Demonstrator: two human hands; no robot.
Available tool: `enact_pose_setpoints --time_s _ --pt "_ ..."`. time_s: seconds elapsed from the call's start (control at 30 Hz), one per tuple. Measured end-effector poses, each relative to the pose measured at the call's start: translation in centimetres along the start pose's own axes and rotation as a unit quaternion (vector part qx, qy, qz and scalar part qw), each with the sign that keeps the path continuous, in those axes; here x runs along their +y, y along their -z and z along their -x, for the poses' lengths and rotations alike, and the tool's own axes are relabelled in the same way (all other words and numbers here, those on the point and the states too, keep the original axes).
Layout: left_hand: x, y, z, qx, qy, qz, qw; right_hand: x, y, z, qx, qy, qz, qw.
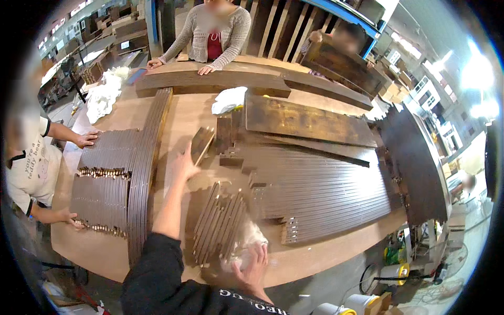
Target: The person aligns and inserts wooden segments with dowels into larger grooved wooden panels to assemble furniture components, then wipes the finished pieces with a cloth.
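Note:
My left hand (184,163) reaches up the middle of the table and grips a short dark-brown wooden slat (202,144) with pale dowel pins at its end. Close to my body, my right hand (253,269) has its fingers bent over a crumpled white cloth (245,244). Between my arms lies a loose group of short brown slats (218,226), tilted, with pale pins at their ends. Beyond my right hand, a wide bank of long brown boards (325,191) lies side by side.
The wooden table (299,262) also bears long rails (149,157), a wide plank (310,121) and rows of slats (102,197). A co-worker's hands (86,139) touch the left rows. Another person (218,31) leans on the far edge; a third (341,42) stands behind a board. Buckets (362,302) stand below right.

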State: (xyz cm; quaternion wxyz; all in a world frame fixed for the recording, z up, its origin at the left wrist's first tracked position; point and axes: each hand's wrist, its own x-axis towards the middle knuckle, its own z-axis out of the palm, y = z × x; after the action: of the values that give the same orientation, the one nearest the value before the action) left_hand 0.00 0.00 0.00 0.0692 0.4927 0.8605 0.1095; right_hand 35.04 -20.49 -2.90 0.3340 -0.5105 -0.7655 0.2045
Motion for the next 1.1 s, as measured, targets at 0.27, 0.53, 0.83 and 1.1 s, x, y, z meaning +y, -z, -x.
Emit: enact_pose_setpoints --time_s 0.27,0.53,0.83,1.1 --pt "-3.3 5.9 17.0 -0.122 0.089 0.051 0.987 -1.2 2.4 0.8 -0.017 -0.007 0.022 1.0" --pt "-1.7 5.3 21.1 -0.05 0.091 0.181 0.978 -0.2 1.7 0.8 0.021 0.031 0.005 0.999" --pt "-4.1 1.3 20.6 -0.05 0.066 0.371 0.925 -1.0 1.6 1.1 0.025 0.029 -0.007 0.999" --pt "-0.1 4.4 22.9 -0.024 -0.003 0.113 0.993 -0.9 1.6 1.2 0.018 0.047 0.007 0.999"
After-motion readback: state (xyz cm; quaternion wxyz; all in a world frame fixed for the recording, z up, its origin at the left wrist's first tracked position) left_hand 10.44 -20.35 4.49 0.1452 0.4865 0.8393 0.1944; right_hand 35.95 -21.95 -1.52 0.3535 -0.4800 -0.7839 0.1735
